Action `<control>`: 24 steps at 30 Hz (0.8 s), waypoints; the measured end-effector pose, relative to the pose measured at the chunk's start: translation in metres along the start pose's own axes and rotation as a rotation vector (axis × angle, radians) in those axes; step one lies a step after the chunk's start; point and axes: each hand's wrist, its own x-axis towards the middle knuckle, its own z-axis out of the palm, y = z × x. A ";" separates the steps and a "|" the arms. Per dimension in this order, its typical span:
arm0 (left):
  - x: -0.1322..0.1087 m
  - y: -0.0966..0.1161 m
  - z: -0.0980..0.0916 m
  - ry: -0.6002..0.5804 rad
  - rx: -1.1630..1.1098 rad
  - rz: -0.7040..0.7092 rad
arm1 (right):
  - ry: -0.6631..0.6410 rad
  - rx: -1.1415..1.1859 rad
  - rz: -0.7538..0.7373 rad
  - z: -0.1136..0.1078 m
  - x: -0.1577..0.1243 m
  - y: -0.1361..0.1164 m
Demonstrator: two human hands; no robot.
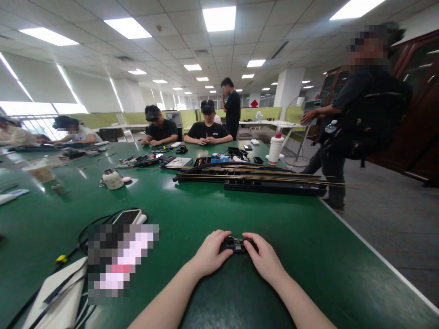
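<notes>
A small black part with some metal on it (235, 245) rests on or just over the green table in front of me; its exact kind I cannot make out. From the left, my left hand (213, 252) grips its end between thumb and fingers. My right hand (263, 256) closes on the opposite end in the same way, thumb below and fingers above. Fingertips cover both ends of the part, and only its middle shows.
Long black rails with thin brass-coloured rods (274, 183) lie across the table (192, 205) ahead. A white bottle (275, 150) stands behind them. At left are a small jar (113, 179), cables and a white notebook (58, 297). People sit opposite; one person (363, 105) stands at right.
</notes>
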 end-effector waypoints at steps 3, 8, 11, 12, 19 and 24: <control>0.000 0.000 -0.001 -0.009 0.004 0.008 | -0.002 -0.003 -0.003 0.000 0.000 0.000; 0.000 0.002 -0.003 -0.014 0.008 0.010 | -0.012 -0.013 -0.006 0.000 0.000 0.000; 0.000 0.002 -0.003 -0.013 0.001 0.008 | -0.022 -0.018 -0.006 -0.001 0.000 -0.001; 0.000 0.002 -0.002 -0.012 -0.002 0.008 | -0.025 -0.021 -0.006 -0.001 0.000 -0.002; 0.000 0.001 -0.001 -0.008 -0.001 0.009 | -0.026 -0.023 -0.013 -0.001 0.000 -0.002; 0.000 0.000 -0.001 -0.012 0.001 0.006 | -0.030 -0.026 -0.009 0.000 0.001 0.000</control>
